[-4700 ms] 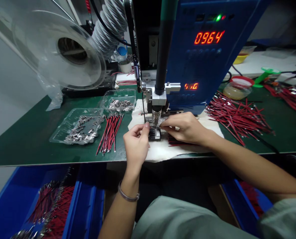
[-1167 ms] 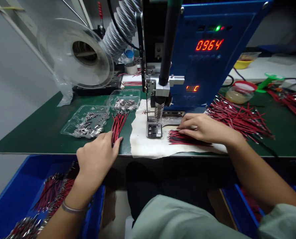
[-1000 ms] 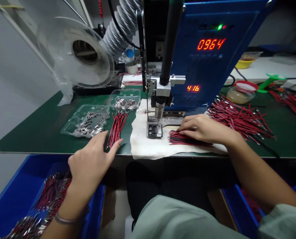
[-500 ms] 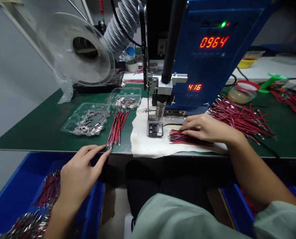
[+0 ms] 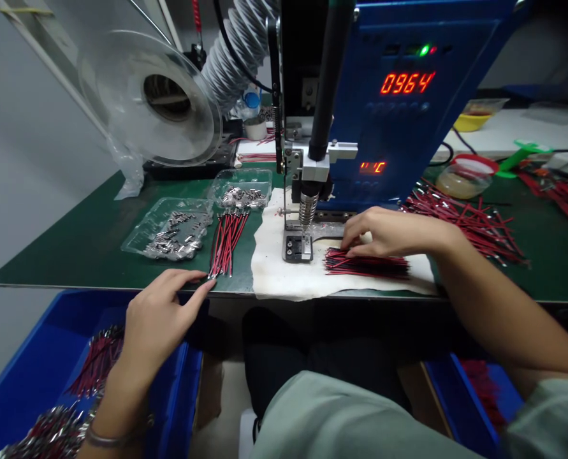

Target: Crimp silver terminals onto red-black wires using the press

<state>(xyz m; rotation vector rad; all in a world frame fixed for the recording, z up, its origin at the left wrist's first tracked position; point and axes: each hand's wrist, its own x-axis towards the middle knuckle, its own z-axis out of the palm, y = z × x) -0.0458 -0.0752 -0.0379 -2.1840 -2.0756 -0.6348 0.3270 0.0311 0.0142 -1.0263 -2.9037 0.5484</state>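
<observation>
My left hand [image 5: 164, 315] is at the table's front edge, thumb and forefinger stretched out and slightly apart. Their tips are at the bare ends of a small bundle of red and black wires [image 5: 229, 242]; whether they touch cannot be made out. On a cream cloth, my right hand [image 5: 384, 233] bends over a flat stack of red and black wires [image 5: 370, 264], its fingertips pinched at the stack's left end. Just left of that hand, the blue machine [image 5: 398, 127] has a spring-loaded head [image 5: 307, 207] above a small black metal block [image 5: 298, 247].
Two clear trays [image 5: 181, 229] of small metal parts sit behind the left bundle. A loose heap of wires [image 5: 470, 223] lies right of the machine. Blue bins [image 5: 39, 357] filled with wires flank my lap. A large clear reel [image 5: 154, 102] stands at the back left.
My right hand has risen slightly and moved back, uncovering more of the wire stack. The left hand has shifted a little up and right. The lower display's reading has changed.
</observation>
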